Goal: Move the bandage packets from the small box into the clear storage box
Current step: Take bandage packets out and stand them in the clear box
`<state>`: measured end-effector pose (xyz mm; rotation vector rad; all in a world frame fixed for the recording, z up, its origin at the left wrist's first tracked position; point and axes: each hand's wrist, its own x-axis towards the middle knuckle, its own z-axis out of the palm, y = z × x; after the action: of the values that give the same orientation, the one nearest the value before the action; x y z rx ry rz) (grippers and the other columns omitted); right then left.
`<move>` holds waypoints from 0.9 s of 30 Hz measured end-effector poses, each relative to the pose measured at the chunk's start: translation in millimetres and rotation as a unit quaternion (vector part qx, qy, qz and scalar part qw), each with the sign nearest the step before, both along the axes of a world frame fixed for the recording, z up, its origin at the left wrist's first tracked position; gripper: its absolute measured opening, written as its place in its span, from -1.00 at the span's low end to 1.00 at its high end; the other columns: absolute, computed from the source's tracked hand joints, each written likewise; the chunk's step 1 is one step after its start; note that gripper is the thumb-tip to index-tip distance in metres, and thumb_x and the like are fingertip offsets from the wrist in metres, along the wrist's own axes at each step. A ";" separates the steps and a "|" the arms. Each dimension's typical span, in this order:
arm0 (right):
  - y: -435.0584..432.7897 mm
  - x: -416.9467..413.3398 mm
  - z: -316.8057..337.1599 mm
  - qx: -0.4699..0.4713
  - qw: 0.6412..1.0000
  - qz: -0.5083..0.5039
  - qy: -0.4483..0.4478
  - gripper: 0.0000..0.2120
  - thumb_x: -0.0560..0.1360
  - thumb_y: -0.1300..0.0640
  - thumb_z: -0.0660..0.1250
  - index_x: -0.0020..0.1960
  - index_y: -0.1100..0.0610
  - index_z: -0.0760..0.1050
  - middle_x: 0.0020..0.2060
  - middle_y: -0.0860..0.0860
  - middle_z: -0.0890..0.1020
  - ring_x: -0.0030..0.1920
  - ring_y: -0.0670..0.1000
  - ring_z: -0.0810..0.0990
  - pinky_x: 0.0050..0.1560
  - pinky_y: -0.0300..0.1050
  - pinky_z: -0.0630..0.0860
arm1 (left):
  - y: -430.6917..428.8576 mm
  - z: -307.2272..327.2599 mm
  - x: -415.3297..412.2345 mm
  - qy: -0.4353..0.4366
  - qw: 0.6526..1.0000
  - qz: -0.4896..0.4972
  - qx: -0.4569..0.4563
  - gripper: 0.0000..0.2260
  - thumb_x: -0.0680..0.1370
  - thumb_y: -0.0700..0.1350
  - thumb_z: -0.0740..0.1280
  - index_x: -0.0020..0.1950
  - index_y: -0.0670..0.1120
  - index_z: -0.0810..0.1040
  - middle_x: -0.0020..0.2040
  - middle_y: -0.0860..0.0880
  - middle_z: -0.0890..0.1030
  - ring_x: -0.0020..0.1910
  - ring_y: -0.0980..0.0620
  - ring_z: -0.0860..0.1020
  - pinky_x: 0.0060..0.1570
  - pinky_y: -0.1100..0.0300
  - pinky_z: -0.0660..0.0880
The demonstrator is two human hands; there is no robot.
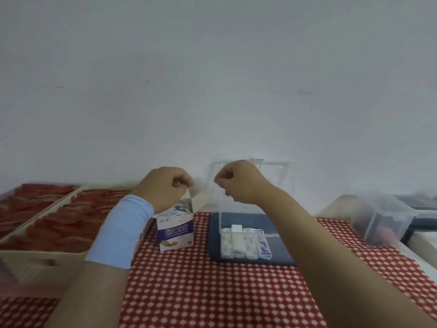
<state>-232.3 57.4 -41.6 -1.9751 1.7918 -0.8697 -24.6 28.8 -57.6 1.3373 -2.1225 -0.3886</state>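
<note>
The small box [176, 233], purple and white, stands open on the checked cloth, with several bandage packets [177, 209] showing in its top. My left hand [165, 185] hovers over that opening, fingertips pinched on a thin white strip that looks like the box's side flap. The clear storage box [274, 235] rests to the right on a dark blue mat [281, 223], its lid [283, 176] standing upright at the back. Several white and blue packets [246, 245] lie side by side inside it. My right hand [238, 181] is a curled fist in front of the lid, with nothing visible in it.
Two cream trays [30, 254] full of red items stand at the left. A frosted clear tub [383, 218] and a dark case [418, 204] sit at the right. A red and white checked cloth [201, 292] covers the table. A white wall rises right behind.
</note>
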 end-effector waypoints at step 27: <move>-52.2 94.4 -63.2 -0.037 0.979 0.058 0.194 -0.83 0.59 0.05 0.30 0.04 -0.09 0.67 -0.02 -0.10 0.69 -0.01 -0.01 0.62 0.17 0.01 0.52 | -33.9 -58.9 51.0 0.011 0.998 0.062 0.024 -0.77 0.57 -0.19 0.30 0.12 0.03 0.67 0.10 0.09 0.61 -0.02 0.17 0.53 0.00 0.34 0.36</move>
<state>-137.9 5.2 -104.7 -2.4039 1.8360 -0.5476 26.3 -5.0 -116.5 1.4777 -2.0112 -0.4044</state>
